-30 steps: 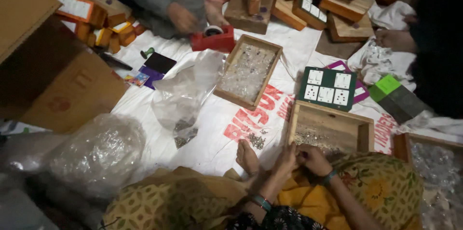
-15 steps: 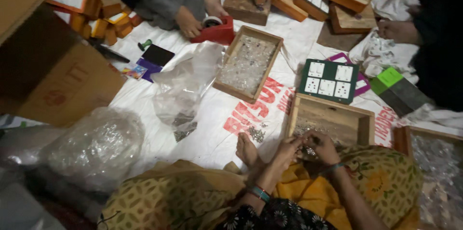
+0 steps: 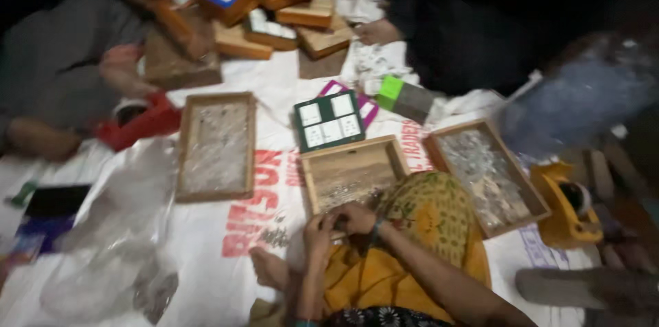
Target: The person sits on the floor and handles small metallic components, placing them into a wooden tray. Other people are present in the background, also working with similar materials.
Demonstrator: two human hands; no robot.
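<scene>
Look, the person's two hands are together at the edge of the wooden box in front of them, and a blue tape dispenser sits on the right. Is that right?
Not quite. The tape dispenser on the right is yellow, not blue, as the head view shows. The rest holds: the left hand and right hand meet at the near edge of the open wooden box.

A wooden box (image 3: 353,172) lies between two wooden trays (image 3: 215,146), seemingly with small pieces (image 3: 343,196) inside.
</scene>
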